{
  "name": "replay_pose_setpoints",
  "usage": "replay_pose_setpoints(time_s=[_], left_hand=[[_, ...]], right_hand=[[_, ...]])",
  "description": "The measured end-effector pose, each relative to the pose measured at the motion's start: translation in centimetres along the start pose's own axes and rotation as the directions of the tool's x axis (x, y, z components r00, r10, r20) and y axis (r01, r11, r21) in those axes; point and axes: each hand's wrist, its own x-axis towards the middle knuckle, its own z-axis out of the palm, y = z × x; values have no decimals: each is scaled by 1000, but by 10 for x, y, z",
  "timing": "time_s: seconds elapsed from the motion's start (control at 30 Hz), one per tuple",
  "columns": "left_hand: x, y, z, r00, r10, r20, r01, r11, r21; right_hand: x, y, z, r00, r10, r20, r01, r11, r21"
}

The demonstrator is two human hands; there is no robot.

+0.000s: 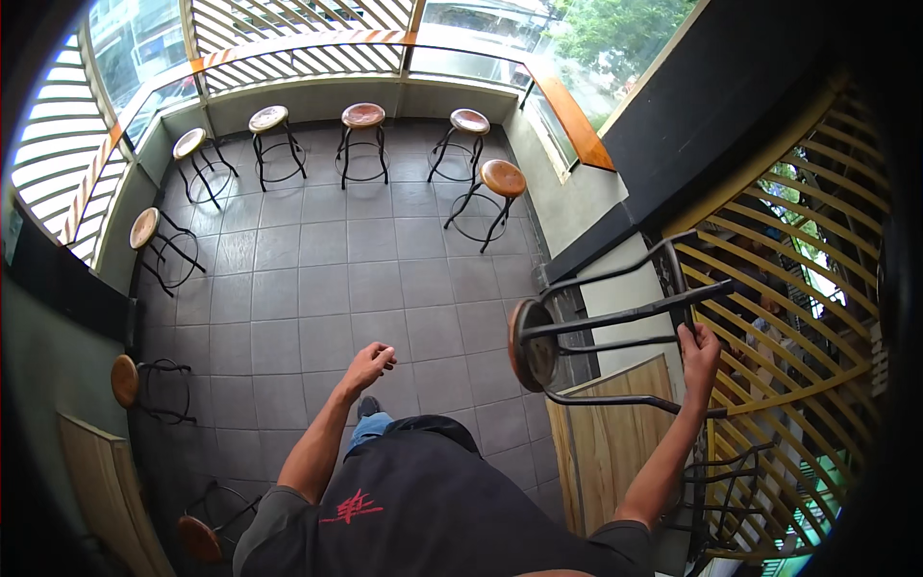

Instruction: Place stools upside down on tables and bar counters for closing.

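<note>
My right hand [698,353] grips the dark metal foot ring of a bar stool [533,346]. The stool hangs tipped on its side, its round wooden seat towards the left and its legs pointing right. Part of it overlaps a wood-grain panel [620,425] in the picture; whether they touch I cannot tell. Out in front of my body, over the tiled floor [317,288], my left hand [371,368] holds nothing, with its fingers loosely bent.
Several upright stools [363,115] line the low wall under a wooden ledge counter [570,115]. More stand at left, including a lower-left stool [200,539]. A yellow slatted screen [793,245] rises at right, with more stool legs [728,498] near its lower part.
</note>
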Motion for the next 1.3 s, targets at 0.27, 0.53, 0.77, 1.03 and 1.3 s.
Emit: replay_pose_setpoints(time_s=[0.27,0.53,0.77,1.03,1.3], left_hand=[[39,49,-68,869,466,-166,-452,612,-649],[-20,119,-73,529,820,-219,-629,206,-749],[-25,142,-86,612,734,-294,-353,-80,-932],[-1,157,-92,842,431,-324,-470,290,-834],[23,111,-74,872,369,-323,-489,694,-529]], right_hand=[[-40,-120,81,998,-68,8,58,903,427],[-39,-182,131,987,-153,-43,156,886,436],[6,-202,157,900,-412,-145,422,905,49],[-130,-169,301,874,-223,432,-157,712,685],[-113,-74,356,837,292,462,-544,369,753]])
